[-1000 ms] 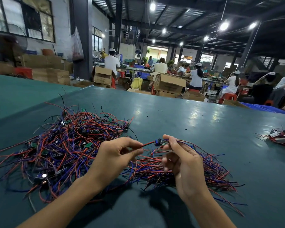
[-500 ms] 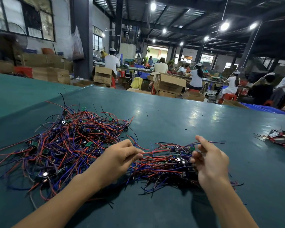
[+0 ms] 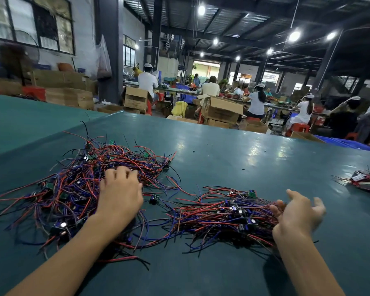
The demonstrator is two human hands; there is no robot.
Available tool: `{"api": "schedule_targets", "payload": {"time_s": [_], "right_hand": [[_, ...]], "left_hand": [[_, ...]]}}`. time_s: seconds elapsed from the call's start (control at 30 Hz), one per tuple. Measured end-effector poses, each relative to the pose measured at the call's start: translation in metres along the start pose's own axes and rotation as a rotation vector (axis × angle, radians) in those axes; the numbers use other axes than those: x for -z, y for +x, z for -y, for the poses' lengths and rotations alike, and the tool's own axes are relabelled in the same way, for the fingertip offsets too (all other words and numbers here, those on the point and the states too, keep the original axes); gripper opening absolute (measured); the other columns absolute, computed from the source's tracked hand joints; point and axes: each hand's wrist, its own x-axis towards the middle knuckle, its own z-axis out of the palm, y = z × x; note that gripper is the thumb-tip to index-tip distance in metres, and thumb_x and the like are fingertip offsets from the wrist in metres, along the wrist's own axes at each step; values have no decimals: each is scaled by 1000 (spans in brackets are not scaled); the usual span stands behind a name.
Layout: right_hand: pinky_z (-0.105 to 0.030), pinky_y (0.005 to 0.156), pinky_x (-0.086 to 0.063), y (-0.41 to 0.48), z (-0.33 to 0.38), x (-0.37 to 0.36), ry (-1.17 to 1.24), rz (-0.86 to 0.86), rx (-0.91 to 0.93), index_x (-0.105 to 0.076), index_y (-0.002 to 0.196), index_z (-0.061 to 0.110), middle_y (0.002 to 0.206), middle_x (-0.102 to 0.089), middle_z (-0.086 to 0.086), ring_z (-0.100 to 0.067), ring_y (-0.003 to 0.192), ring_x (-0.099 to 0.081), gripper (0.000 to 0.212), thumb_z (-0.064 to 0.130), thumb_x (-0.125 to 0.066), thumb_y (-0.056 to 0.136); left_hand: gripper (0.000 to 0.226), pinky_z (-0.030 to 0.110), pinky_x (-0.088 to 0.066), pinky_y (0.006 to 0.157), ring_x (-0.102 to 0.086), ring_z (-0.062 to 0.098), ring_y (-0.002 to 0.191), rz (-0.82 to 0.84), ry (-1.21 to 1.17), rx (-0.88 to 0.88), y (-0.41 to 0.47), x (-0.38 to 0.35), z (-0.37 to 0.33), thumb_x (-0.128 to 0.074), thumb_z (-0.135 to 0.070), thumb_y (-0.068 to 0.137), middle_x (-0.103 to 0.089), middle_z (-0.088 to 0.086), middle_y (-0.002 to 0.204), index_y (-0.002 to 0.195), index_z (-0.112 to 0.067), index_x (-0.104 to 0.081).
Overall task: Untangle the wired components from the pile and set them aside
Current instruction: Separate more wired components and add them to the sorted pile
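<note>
At nine o'clock, digging left hand (image 3: 120,193) into tangled wire pile (image 3: 68,189), grip unclear; at three, holding right hand (image 3: 297,212) splayed, empty, by set-aside bundle (image 3: 222,212). Next, probably: pinch and tease one free.

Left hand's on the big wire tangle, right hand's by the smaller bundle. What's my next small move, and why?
Probably pinch one strand under the left hand and draw it out of the large tangled pile of red, blue and black wired components. That hand lies on the pile, grip unclear; the right hand is open, empty, at the smaller set-aside wire bundle.
</note>
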Motion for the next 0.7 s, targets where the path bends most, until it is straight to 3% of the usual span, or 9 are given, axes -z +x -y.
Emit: {"api": "schedule_targets", "payload": {"time_s": [0.1,0.2,0.3,0.37,0.4,0.5,0.63,0.7], "right_hand": [[-22,38,-45,-18,-4,-4,-94,120,194,-50,136,20,85,-50,2,-4,43,-50,48,2,-58,92],[-23,38,-44,-41,-14,-7,-180,356,261,-65,113,21,76,-50,3,-7,44,-50,27,2,-60,94],[-27,43,-46,-63,-26,-6,-289,565,360,-70,99,28,75,-55,-2,-18,51,-52,25,4,-64,94],[-38,50,-48,-74,-31,-4,-367,686,481,-72,93,31,79,-59,-4,-29,59,-54,25,6,-69,92],[-39,53,-48,-79,-33,-3,-409,736,561,-72,91,31,79,-60,-3,-27,61,-55,26,5,-71,90],[-20,59,-44,-92,-34,-2,-501,869,779,-73,91,28,82,-61,4,-15,66,-58,27,1,-75,86],[-27,61,-49,-96,-37,-2,-546,926,913,-74,93,21,89,-62,2,-15,73,-61,27,-4,-77,84],[-26,61,-49,-95,-38,-2,-541,935,929,-74,94,21,90,-61,3,-15,74,-61,28,-5,-77,84]], "left_hand": [[42,45,-38,100,-42,32,121,158,219,67,4,-2,12,-41,-48,103,-47,6,132,128,-20,-60],[34,46,-37,98,-43,30,119,193,203,35,11,-1,11,-42,-44,103,-56,2,122,119,-25,-64],[28,46,-33,93,-42,27,119,206,143,29,13,1,13,-44,-42,100,-59,-3,115,116,-33,-66],[32,46,-31,94,-38,26,122,175,118,-10,11,1,14,-46,-49,99,-53,-5,124,128,-42,-58],[37,47,-31,96,-35,26,122,151,129,-62,10,0,14,-46,-54,97,-48,-5,129,133,-48,-52],[43,47,-27,97,-28,26,122,112,186,-207,4,-3,6,-46,-64,93,-36,-8,139,136,-55,-47],[43,55,-16,106,-12,33,137,108,257,-214,0,-3,-1,-50,-64,93,-16,-3,160,135,-58,-47],[42,55,-12,108,-9,32,142,79,270,-287,-1,-2,-3,-55,-58,93,-15,-5,162,134,-58,-48]]}}
